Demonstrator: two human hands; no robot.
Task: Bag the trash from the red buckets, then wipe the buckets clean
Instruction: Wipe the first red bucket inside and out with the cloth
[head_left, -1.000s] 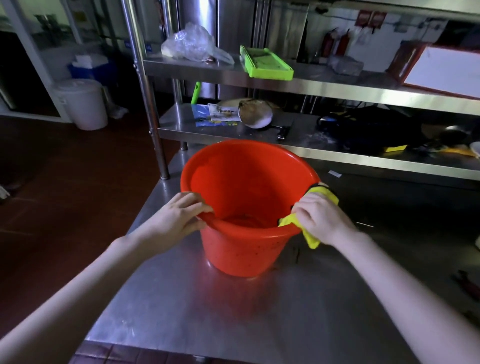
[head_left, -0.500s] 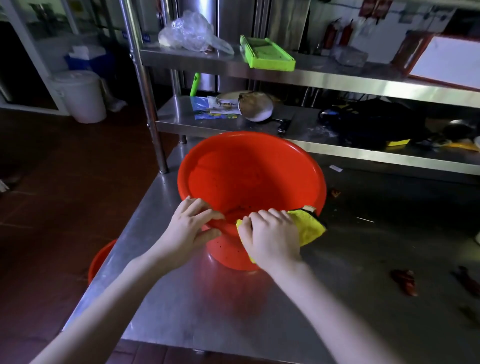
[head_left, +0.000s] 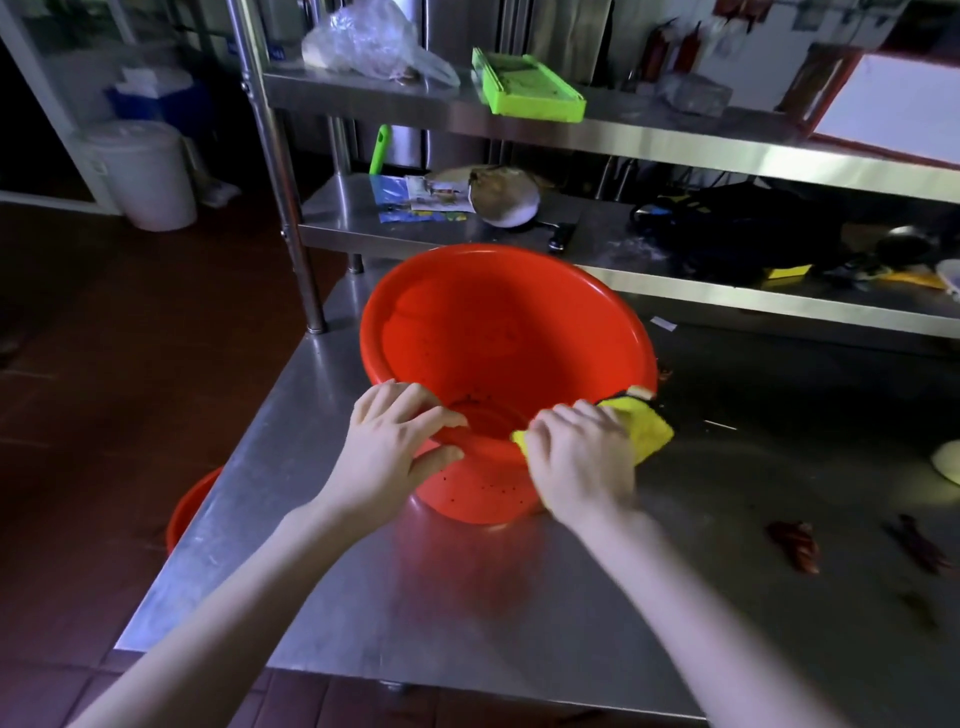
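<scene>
On the worktop (head_left: 467, 613), a wide red bucket (head_left: 498, 332), tipped with its mouth toward the near side, dark specks inside and on the near outer wall. Folded over its near-right rim, a yellow cloth (head_left: 647, 428). Low at left on the floor (head_left: 104, 415), part of a second red bucket (head_left: 189, 506).

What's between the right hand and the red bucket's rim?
The yellow cloth: the right hand holds it against the near rim of the red bucket, seen in the head view.
</scene>
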